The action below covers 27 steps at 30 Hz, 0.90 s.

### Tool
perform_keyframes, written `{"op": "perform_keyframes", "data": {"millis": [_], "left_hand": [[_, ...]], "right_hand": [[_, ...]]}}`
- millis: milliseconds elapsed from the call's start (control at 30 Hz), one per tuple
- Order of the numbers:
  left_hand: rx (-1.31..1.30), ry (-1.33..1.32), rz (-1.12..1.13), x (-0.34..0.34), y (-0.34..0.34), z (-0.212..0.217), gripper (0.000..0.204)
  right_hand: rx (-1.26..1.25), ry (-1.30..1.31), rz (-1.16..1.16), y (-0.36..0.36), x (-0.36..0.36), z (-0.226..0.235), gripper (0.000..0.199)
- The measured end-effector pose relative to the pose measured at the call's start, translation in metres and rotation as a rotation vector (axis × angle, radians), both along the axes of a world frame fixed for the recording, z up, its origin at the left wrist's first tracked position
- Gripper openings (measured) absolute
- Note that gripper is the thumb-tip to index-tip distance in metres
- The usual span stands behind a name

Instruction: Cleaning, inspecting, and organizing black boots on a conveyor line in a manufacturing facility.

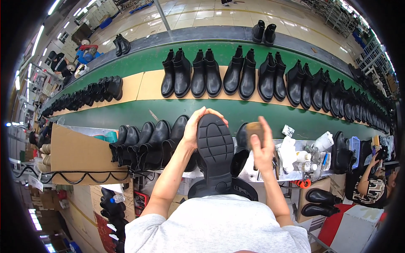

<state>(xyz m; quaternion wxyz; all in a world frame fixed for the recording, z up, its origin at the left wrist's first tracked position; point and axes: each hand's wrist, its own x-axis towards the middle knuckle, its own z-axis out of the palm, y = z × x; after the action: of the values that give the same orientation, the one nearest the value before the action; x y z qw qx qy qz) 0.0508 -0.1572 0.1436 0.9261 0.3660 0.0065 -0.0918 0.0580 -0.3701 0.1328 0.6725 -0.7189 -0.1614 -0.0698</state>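
My left hand [193,128] is wrapped round the toe end of a black ankle boot [215,143]. Its treaded sole faces me, and the heel points down toward my body. To the right, my right hand [262,149] grips a small tan-brown block [255,130], somewhat blurred; whether it is a sponge or a brush I cannot tell. The block is apart from the held boot, in front of another black boot [241,137] that stands on the bench. Left of my left forearm, several more black boots [158,137] stand in a row.
A green conveyor belt [139,105] crosses ahead, with pairs of black boots [206,74] on cardboard. White bottles and cloths [295,156] crowd the bench at right, near orange-handled scissors [303,184]. Cardboard [80,152] stands at left. A co-worker [371,185] sits far right.
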Motion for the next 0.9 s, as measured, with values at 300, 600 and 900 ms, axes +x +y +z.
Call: {"op": "perform_keyframes", "data": {"millis": [300,600,900], "left_hand": [[0.017,0.155,0.167,-0.007,-0.017,-0.009,0.032],[-0.071,0.091,0.059,-0.009,-0.016,-0.023,0.034],[-0.102,-0.124,-0.062,0.001,-0.017,-0.015,0.034]], "right_hand": [[-0.27,-0.517,0.358,0.053,0.048,0.05,0.031],[-0.335,-0.691,0.445,0.051,0.052,0.066,0.033],[-0.35,-0.714,0.403,0.021,0.055,0.048,0.034]]}}
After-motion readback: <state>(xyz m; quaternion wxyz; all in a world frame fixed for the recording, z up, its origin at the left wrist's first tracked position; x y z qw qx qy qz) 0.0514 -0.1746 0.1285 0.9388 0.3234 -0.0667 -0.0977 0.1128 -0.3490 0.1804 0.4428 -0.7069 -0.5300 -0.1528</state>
